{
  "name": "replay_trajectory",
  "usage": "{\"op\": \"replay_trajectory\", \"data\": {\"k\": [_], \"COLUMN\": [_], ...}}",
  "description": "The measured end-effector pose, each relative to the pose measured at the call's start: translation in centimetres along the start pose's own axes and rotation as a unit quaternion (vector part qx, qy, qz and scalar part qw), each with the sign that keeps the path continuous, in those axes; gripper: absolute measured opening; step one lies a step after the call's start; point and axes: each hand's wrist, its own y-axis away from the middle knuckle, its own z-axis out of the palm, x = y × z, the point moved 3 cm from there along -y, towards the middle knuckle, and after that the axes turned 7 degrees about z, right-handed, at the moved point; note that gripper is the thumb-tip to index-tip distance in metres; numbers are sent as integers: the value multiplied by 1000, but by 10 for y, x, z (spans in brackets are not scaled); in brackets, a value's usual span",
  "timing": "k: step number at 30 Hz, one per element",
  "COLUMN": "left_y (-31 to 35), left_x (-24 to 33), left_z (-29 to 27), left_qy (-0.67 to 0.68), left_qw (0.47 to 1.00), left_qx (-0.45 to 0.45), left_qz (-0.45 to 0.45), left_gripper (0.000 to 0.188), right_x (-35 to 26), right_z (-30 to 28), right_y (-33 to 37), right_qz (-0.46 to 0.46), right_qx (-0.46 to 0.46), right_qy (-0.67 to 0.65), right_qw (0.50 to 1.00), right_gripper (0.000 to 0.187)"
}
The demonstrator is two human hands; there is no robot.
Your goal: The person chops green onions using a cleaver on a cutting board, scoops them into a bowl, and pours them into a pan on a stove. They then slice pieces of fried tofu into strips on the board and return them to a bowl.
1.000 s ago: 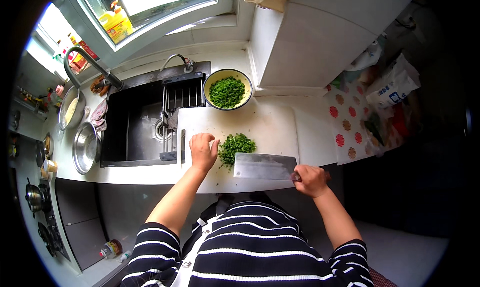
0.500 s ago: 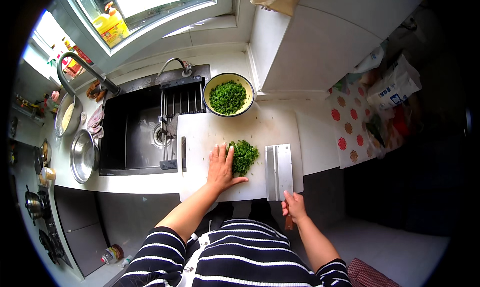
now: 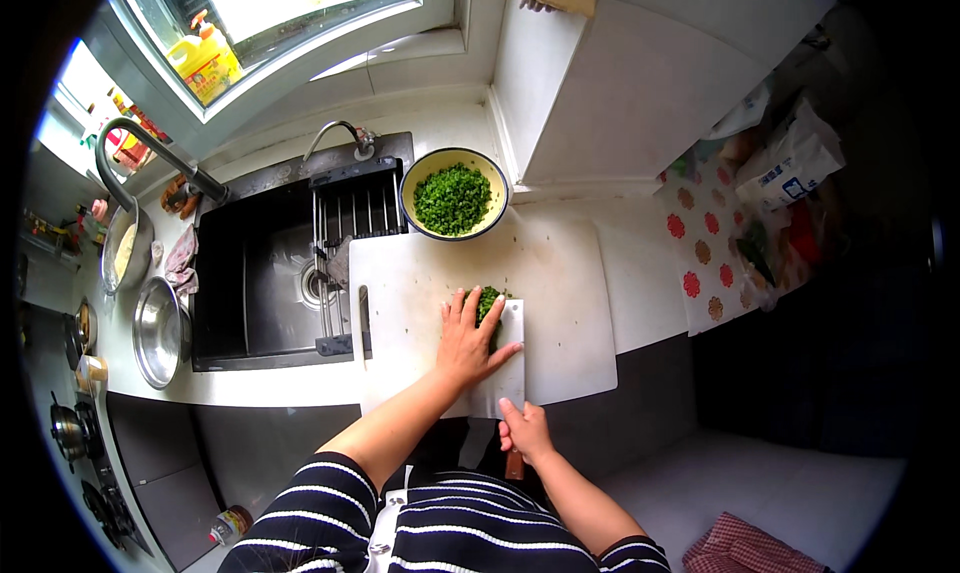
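My left hand (image 3: 468, 343) lies over a small pile of finely chopped greens (image 3: 487, 301), its fingers stretched out and thumb apart. That hand hides most of the pile. In my right hand (image 3: 526, 431) is the brown handle of a cleaver (image 3: 512, 358), closed near the board's front edge. The blade is against the right side of the greens, partly under my left thumb. All this is on a white cutting board (image 3: 565, 318). At the board's far edge stands a cream bowl (image 3: 490, 215) with a dark rim, holding more chopped greens.
Left of the board is a black sink (image 3: 225, 298) with a metal rack (image 3: 333, 208) and a faucet (image 3: 205, 183). A steel bowl (image 3: 158, 338) sits beyond it. A flower-patterned cloth (image 3: 700, 258) with bags covers the right counter. A cabinet (image 3: 640, 93) stands behind.
My right hand has brought the cleaver leftward across the board to the greens. My left hand has moved right over the pile, which is now narrower and largely covered.
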Motion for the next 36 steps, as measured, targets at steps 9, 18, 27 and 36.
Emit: {"op": "replay_trajectory", "data": {"k": [9, 18, 27, 36], "left_y": [15, -31, -137, -188], "left_x": [11, 19, -40, -98], "left_z": [-9, -58, -85, -56], "left_qy": [72, 46, 73, 93], "left_qw": [992, 989, 972, 939], "left_qx": [98, 137, 217, 324], "left_qz": [42, 39, 42, -62], "left_gripper": [47, 46, 37, 9], "right_x": [-12, -77, -208, -267], "right_z": [7, 10, 51, 54], "right_y": [12, 23, -2, -15], "right_qz": [44, 10, -18, -17], "right_qx": [-75, -102, -77, -36], "right_qy": [27, 47, 106, 194], "right_qw": [996, 994, 991, 980], "right_gripper": [28, 28, 28, 27]}}
